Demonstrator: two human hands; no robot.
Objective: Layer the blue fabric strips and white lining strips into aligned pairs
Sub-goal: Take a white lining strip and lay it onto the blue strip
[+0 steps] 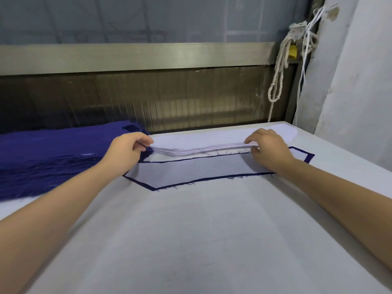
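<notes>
Left hand: the left hand [125, 150] pinched the left end of the stack of white lining strips [201, 150], with its fingers [146, 141] clamped on the layers.
Right hand: the right hand [270, 148] held the opposite end the same way, with its fingers closed over the stack's edge.
Stack position: it spanned between the two hands at the far side of the tabletop [191, 240] and sagged in the middle. Whether the dip touched the surface could not be told.
Laid pair: just in front of the stack lay a laid pair [191, 169], a white lining piece on a blue strip. A narrow blue margin showed round it, and loose threads ran along the near edge.
Blue supply: the blue fabric strips [48, 160] were heaped at the left, just beside the left wrist, their frayed edges toward the person.
Handling: the lining looked thin, light and limp. The layers seemed likely to slide over one another and to droop wherever they were unsupported.
Where to hold: both short ends at once seemed best, which would keep a strip taut and its edges square.
Risk: peeling off one layer could have dragged a second with it, and any brush of the wrist could have shifted the laid pair out of line.
Step in hand: probably separating or repositioning the lining supply for the next pairing.
</notes>
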